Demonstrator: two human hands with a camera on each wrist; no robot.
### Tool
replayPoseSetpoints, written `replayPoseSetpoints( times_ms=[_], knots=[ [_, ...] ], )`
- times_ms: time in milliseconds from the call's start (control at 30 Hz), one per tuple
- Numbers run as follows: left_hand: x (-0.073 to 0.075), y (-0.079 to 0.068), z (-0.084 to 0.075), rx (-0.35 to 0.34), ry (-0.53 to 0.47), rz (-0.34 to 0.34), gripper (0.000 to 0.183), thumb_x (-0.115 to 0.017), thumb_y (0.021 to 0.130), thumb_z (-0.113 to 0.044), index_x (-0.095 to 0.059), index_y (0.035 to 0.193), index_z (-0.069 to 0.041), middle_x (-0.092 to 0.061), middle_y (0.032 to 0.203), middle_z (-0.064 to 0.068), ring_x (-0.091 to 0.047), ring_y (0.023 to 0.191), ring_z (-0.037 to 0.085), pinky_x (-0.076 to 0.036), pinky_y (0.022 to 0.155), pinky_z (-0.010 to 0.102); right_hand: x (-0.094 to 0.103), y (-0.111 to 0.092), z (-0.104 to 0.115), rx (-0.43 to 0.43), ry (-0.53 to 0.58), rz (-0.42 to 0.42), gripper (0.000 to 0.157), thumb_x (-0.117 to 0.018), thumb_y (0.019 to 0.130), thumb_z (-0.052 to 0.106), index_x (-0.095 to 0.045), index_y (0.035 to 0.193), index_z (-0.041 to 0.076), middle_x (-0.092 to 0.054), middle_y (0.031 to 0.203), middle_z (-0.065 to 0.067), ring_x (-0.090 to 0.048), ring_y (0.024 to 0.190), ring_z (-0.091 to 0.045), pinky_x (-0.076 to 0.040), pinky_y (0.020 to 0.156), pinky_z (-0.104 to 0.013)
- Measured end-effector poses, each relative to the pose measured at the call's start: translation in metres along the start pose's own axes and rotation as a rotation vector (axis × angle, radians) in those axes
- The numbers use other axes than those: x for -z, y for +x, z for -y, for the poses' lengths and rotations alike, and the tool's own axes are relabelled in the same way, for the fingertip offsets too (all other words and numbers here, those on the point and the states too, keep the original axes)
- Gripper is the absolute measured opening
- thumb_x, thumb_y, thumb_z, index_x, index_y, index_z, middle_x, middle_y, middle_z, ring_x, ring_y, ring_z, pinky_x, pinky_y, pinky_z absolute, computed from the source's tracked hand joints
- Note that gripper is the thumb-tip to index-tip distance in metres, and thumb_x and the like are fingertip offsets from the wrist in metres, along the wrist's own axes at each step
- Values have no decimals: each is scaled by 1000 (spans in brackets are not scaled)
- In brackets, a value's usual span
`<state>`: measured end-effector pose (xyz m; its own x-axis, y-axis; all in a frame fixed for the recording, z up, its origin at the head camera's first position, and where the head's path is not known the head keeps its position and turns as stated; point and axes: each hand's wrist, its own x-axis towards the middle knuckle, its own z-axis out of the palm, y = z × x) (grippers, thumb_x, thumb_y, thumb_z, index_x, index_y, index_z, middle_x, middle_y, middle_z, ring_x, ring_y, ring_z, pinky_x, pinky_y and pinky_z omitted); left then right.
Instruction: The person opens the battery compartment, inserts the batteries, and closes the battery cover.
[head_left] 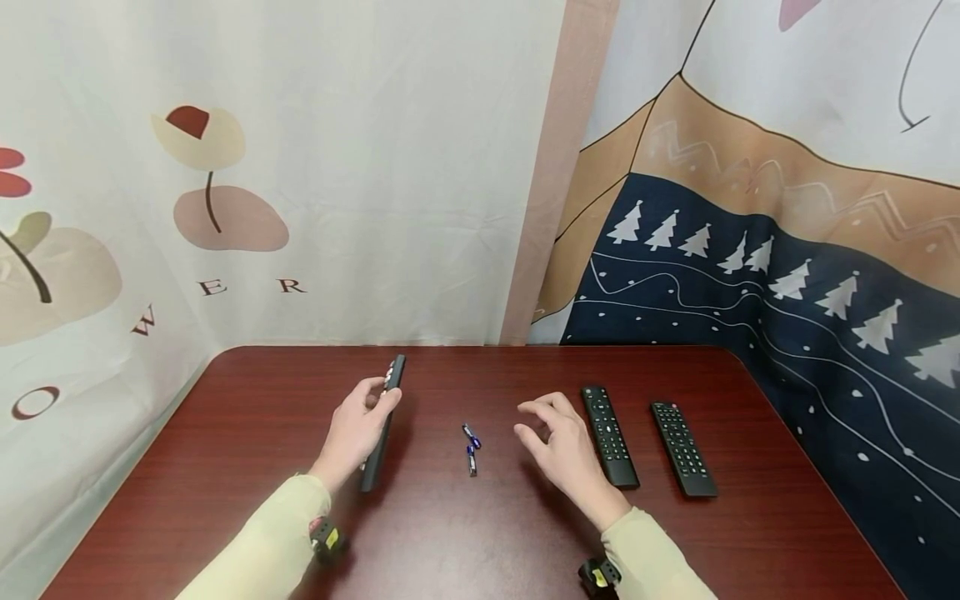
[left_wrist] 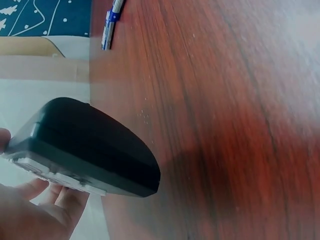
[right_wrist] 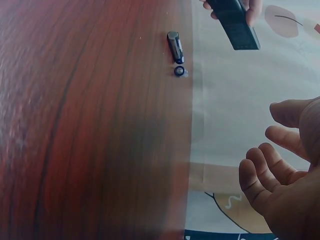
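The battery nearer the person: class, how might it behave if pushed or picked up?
The battery would probably roll if pushed sideways, being cylindrical on a flat table. It could nudge the other battery, lying close by. It is probably stiff, given its straight outline.

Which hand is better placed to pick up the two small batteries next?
Probably the right hand: it is empty, with its fingers loosely bent towards the batteries. The left hand is occupied, holding a remote.
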<state>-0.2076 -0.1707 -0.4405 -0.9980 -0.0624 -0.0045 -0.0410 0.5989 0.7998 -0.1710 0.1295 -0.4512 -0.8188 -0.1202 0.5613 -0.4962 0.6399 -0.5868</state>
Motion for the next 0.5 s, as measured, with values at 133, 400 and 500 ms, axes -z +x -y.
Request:
replayPoseSetpoints(
  times_ms=[133, 400, 500],
  knots=[
    [4, 1, 4, -12, 44, -21, 65, -49, 95, -57, -46, 139, -10, -64, 107, 15, -62, 90, 25, -49, 69, 33, 3, 0, -3, -6, -23, -6, 26, -79, 78, 8, -73, 103, 12, -59, 97, -1, -58, 68, -9, -51, 63, -21],
    [9, 3, 9, -7, 80, -47, 61, -55, 94, -51, -47, 137, -8, -66, 98, 13, -61, 79, 22, -47, 64, 31, 9, -3, -10, -22, -42, -11, 25, -79, 79, 9, -73, 103, 13, -60, 98, -1, -60, 67, -11, -52, 62, -24],
    [11, 3, 12, -1, 91, -51, 60, -57, 93, -50, -48, 136, -8, -66, 96, 13, -60, 77, 22, -46, 63, 30, 12, -3, -12, -20, -56, -13, 25, -78, 79, 9, -73, 103, 12, -60, 99, -1, -60, 67, -13, -52, 63, -24]
  ],
)
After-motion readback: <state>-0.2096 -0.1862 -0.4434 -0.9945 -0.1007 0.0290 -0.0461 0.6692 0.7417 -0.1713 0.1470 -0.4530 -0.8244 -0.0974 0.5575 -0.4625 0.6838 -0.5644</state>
